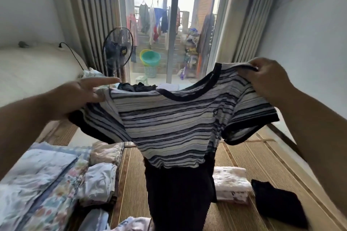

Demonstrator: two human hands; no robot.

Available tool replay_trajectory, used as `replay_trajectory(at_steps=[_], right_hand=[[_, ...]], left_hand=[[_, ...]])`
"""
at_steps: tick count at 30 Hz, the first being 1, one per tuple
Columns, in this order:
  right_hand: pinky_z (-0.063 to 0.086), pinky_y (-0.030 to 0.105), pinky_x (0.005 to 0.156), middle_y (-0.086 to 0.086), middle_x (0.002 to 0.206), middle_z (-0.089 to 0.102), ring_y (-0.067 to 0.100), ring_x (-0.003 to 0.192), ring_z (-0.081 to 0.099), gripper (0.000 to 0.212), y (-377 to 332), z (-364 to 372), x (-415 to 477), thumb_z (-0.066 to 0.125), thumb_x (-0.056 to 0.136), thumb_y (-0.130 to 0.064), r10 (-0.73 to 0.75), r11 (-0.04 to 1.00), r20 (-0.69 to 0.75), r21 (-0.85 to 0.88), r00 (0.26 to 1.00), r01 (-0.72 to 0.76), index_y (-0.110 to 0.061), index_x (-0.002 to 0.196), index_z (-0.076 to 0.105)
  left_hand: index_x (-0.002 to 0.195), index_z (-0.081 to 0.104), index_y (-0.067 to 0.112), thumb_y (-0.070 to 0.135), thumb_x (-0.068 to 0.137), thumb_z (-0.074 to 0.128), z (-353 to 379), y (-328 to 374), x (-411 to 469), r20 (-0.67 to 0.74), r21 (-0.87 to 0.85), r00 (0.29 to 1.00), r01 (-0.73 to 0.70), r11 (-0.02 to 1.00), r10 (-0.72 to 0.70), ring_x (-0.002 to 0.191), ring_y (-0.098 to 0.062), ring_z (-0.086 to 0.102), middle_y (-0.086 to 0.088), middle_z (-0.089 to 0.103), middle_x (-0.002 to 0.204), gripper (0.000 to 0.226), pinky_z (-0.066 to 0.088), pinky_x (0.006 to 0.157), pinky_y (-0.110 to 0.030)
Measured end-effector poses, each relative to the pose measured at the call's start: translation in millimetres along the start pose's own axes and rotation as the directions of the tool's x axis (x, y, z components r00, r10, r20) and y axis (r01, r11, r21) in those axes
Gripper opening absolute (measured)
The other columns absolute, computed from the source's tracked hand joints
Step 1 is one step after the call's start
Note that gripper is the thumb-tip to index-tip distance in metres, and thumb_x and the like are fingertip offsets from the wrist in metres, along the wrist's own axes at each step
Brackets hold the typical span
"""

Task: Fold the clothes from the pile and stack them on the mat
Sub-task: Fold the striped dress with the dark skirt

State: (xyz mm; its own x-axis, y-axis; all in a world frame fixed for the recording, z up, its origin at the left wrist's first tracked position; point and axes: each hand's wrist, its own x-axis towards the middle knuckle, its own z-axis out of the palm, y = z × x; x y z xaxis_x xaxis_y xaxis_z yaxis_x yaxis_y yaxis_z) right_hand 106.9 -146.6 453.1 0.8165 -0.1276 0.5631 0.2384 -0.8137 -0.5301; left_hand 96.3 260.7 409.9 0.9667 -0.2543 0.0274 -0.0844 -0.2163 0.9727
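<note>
Bare mat (244,157) open right of hanging striped garment (169,127); folded floral stack (231,184) and black item (277,200) sit there; bedding pile (47,184) blocks left side

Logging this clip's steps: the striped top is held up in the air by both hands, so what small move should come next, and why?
Probably lower the navy-and-white striped short-sleeved top flat onto the woven straw mat. The left hand and right hand hold its shoulders, so it hangs spread, unfolded.

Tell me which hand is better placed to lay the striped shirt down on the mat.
Probably the right hand: it pinches the striped shirt at the shoulder, above bare mat; the left hand has loose, extended fingers.
</note>
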Motion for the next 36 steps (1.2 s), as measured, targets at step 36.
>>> replay_trajectory(at_steps=[36], right_hand=[[0.047,0.034,0.075,0.009,0.086,0.068,0.029,0.086,0.061,0.023,103.1,180.5,-31.2,0.069,0.083,-0.038,0.414,0.910,0.413,-0.162,0.811,-0.382,-0.017,0.075,0.066]], left_hand=[[0.115,0.068,0.012,-0.016,0.082,0.043,23.7,-157.8,80.2,-0.352,-0.037,0.888,0.302,0.952,-0.295,0.060,-0.012,0.065,-0.004,0.074,0.081,0.050,0.052,0.052,-0.015]])
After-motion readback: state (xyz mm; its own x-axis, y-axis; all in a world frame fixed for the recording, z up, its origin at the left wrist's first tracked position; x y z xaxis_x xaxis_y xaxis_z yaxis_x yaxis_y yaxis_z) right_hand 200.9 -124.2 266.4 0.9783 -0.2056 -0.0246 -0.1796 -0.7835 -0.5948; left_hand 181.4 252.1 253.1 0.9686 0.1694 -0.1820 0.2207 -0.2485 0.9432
